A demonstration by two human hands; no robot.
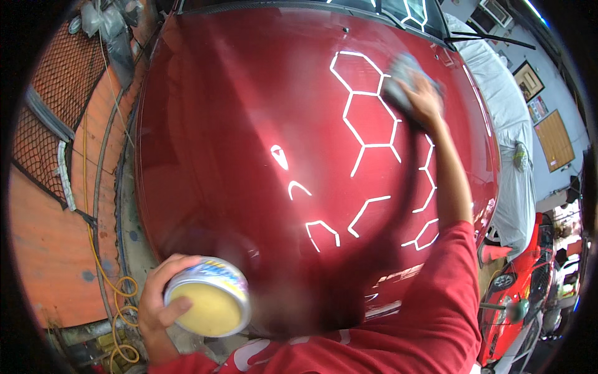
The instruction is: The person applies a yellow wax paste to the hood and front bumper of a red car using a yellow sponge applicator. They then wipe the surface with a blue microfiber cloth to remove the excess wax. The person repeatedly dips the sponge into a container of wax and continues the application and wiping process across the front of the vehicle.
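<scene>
Toward the upper right of the frame, my right hand (pixel 423 96) presses a grey cloth (pixel 402 73) flat against the red car bonnet (pixel 237 124), fingers closed over the cloth's near edge, arm stretched out from its red sleeve (pixel 430 299). At the lower left, my left hand (pixel 159 305) grips a round open tin (pixel 210 298) of pale yellow wax, tilted toward me, thumb lying on its rim. The tin hangs just off the bonnet's front edge, well apart from the cloth. Bright hexagon reflections (pixel 367 112) lie across the paint between the two hands. Left of the car runs an orange floor (pixel 43 249) with a yellow coiled hose (pixel 121 299). A covered car (pixel 511 137) stands along the right edge.
</scene>
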